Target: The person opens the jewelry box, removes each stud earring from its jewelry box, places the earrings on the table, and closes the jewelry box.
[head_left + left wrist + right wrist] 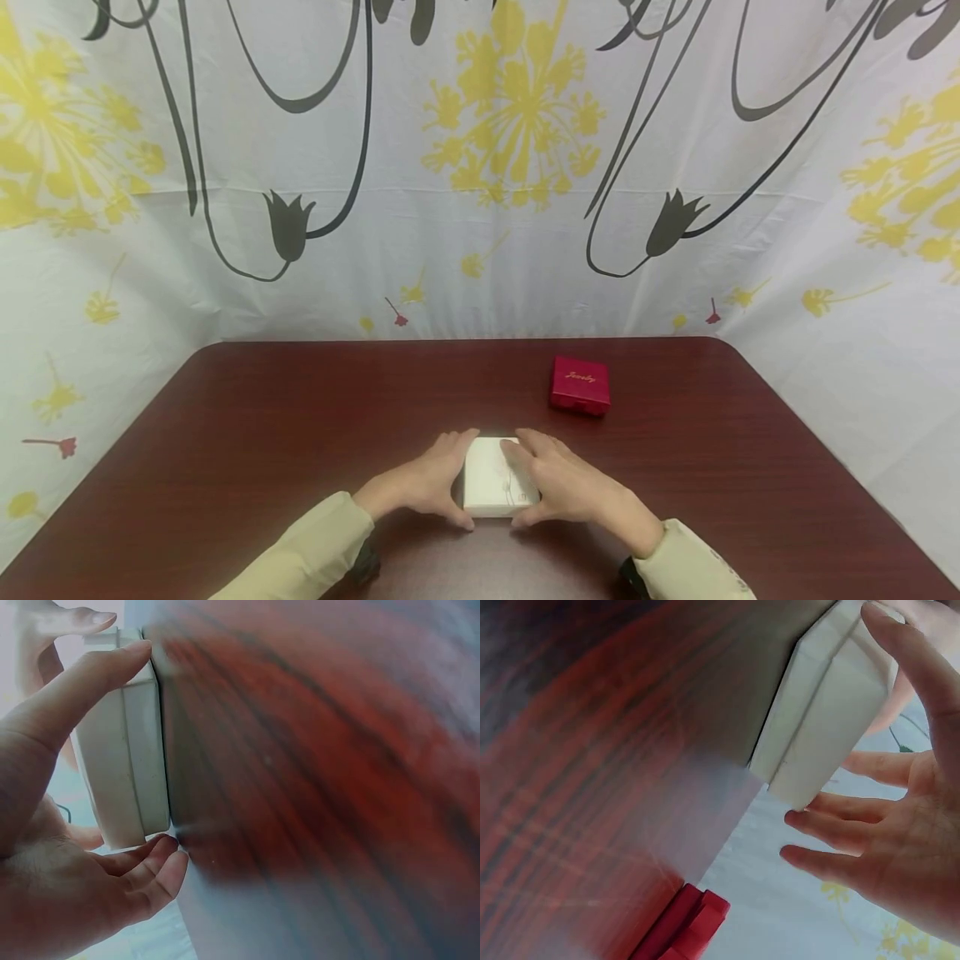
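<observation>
A small white box [483, 487] sits flat on the table near its front middle, with a faint line drawing at the right of its lid. My left hand [431, 482] spans the left side, thumb at the near corner and fingers at the far one. On the opposite side my right hand [566, 483] holds the box in the same way, one finger lying over the lid. In the left wrist view a seam between lid and base runs along the side of the white box [124, 765]. The right wrist view shows that seam too, beside the right thumb [907, 645].
A red box [580, 385] with gold lettering lies farther back, right of the white box. Dark reddish wood forms the table [337, 400]. Behind it hangs a white curtain [450, 283] with yellow and grey plant prints.
</observation>
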`<control>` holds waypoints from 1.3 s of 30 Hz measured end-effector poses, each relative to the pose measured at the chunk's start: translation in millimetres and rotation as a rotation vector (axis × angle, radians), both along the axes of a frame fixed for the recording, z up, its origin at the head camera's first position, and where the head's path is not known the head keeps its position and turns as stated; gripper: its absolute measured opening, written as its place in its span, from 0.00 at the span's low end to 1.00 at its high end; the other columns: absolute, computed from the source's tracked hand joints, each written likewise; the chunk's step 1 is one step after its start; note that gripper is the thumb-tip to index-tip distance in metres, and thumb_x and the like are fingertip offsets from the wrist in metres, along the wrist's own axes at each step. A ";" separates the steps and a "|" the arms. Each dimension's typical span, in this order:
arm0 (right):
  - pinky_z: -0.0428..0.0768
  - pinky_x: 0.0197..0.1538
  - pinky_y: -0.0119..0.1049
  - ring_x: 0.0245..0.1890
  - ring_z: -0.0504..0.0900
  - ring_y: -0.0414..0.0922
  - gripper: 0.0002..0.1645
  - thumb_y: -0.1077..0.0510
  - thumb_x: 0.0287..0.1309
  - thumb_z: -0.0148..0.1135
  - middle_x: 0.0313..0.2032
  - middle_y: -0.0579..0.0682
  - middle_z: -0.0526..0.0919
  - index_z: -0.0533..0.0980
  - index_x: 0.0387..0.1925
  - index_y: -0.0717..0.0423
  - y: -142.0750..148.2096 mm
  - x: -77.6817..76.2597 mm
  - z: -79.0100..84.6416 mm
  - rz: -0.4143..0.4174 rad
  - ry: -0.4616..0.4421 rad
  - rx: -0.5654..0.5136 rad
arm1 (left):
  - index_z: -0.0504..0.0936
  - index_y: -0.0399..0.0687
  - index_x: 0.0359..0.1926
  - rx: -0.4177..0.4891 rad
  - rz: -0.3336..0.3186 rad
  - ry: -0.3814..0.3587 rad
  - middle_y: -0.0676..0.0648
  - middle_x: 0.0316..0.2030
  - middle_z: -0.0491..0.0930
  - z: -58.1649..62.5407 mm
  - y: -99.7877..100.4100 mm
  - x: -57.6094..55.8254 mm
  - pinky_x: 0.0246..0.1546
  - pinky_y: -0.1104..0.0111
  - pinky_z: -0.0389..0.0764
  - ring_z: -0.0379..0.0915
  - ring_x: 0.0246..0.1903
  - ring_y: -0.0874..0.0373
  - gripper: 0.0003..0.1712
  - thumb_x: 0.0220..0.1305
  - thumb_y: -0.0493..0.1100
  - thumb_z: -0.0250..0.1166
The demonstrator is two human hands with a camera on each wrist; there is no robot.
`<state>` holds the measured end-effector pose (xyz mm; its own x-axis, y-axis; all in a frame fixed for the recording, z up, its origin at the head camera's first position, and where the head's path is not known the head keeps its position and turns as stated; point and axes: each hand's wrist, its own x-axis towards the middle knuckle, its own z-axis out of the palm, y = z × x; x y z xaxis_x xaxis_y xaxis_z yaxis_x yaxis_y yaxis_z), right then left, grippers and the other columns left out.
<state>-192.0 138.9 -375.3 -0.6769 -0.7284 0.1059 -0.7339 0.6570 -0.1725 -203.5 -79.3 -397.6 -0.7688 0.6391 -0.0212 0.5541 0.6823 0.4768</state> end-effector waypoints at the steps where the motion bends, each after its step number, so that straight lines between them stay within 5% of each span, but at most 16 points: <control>1: 0.67 0.54 0.53 0.54 0.66 0.59 0.52 0.41 0.31 0.72 0.53 0.66 0.67 0.64 0.56 0.65 -1.1 -0.1 -0.6 0.015 0.020 0.003 | 0.47 0.31 0.63 0.000 0.001 0.000 0.35 0.56 0.60 0.2 0.1 0.1 0.58 0.55 0.60 0.55 0.56 0.45 0.65 0.30 0.52 0.76; 16: 0.70 0.51 0.44 0.47 0.69 0.51 0.47 0.45 0.32 0.71 0.45 0.55 0.68 0.66 0.54 0.63 -18.5 -1.7 -1.2 0.085 0.161 0.067 | 0.53 0.36 0.59 0.005 -0.020 0.052 0.47 0.45 0.65 -0.7 2.9 0.5 0.48 0.63 0.68 0.59 0.46 0.55 0.57 0.28 0.47 0.75; 31: 0.72 0.47 0.41 0.41 0.70 0.47 0.47 0.44 0.29 0.71 0.39 0.53 0.69 0.67 0.52 0.63 -21.8 -4.3 -2.9 0.096 0.235 0.089 | 0.50 0.28 0.60 -0.006 0.003 0.054 0.41 0.49 0.64 -0.7 4.7 1.0 0.53 0.59 0.66 0.60 0.50 0.50 0.59 0.28 0.45 0.73; 39: 0.72 0.48 0.41 0.42 0.71 0.48 0.48 0.44 0.28 0.71 0.39 0.53 0.69 0.67 0.52 0.64 -22.0 -5.2 -4.1 0.094 0.230 0.097 | 0.53 0.30 0.59 0.002 0.005 0.068 0.45 0.45 0.65 -1.1 4.7 0.9 0.47 0.64 0.69 0.60 0.46 0.54 0.57 0.27 0.44 0.73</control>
